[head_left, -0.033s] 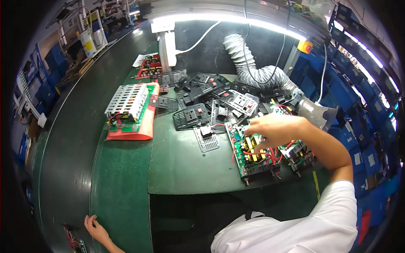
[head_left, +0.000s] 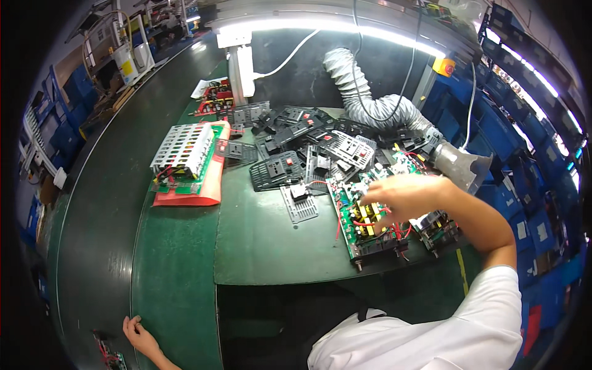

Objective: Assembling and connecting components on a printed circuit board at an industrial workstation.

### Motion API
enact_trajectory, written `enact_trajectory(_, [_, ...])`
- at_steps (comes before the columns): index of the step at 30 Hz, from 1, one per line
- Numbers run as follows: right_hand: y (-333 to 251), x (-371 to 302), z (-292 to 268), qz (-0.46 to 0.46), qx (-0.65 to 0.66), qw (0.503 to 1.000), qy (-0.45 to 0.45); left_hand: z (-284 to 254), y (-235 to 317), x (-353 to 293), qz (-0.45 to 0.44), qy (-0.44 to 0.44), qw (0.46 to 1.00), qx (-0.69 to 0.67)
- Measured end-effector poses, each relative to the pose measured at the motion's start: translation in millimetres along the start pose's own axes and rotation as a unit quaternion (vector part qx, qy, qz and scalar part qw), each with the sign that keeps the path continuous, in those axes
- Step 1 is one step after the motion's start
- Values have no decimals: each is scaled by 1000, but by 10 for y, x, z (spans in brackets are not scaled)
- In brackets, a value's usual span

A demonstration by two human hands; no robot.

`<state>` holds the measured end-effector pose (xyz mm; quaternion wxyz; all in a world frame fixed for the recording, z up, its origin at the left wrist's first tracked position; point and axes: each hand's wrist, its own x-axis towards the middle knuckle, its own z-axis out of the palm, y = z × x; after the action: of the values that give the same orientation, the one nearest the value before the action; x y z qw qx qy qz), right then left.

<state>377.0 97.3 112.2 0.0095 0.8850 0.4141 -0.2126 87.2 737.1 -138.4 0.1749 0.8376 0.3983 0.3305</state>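
- A green-topped bench (head_left: pixel 262 250) spans the middle.
- Black slotted plastic panels (head_left: pixel 275 171) lie heaped toward its rear.
- A green rectangular circuit board (head_left: pixel 367 230) with yellow components and red wires lies at its right front.
- The right hand (head_left: pixel 407 196) curves over this board, fingers apart; whether it grips anything, one cannot tell.
- The left hand (head_left: pixel 141 337), loosely half-open, is at lower left.

upper centre: long glowing white tube light (head_left: pixel 345 28), dark grey back panel (head_left: pixel 296 86) below | right: stacked blue plastic bins (head_left: pixel 493 129) | left: long dark conveyor belt (head_left: pixel 102 203) | centre: green-topped workbench (head_left: pixel 265 253)
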Motion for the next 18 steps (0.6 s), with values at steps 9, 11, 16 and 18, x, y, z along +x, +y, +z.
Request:
enact_trajectory(9, [121, -305, 643, 31, 92, 995, -11, 90, -25, 18, 24, 16, 999, 42])
enact_trajectory(11, [125, -312, 684, 17, 87, 996, 15, 76, -31, 23, 20, 11, 999, 32])
enact_trajectory(16, [60, -308, 653, 29, 85, 996, 3, 37, -93, 34, 19, -11, 1000, 16])
enact_trajectory(18, [50, -300, 659, 33, 78, 996, 0, 36, -98, 29, 28, -8, 1000, 7])
